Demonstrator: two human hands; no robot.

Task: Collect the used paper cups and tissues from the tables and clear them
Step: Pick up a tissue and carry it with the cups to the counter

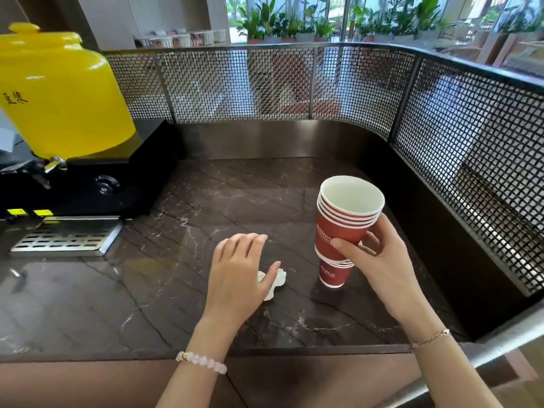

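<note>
My right hand [379,257] grips a stack of several red paper cups [344,222] with white insides, held tilted just above the dark marble counter [182,293]. The bottom cup of the stack [335,273] pokes out below my fingers, close to the counter. My left hand [238,275] hovers palm down with relaxed fingers over a crumpled white tissue [276,282]. The tissue lies on the counter and is partly hidden under that hand; I cannot tell whether the fingers touch it.
A yellow drink dispenser [59,92] stands on a black base [97,178] at the left, with a metal drip tray [64,237] in front. A black mesh screen [294,83] fences the counter at the back and right. A metal rail [485,348] runs at the lower right.
</note>
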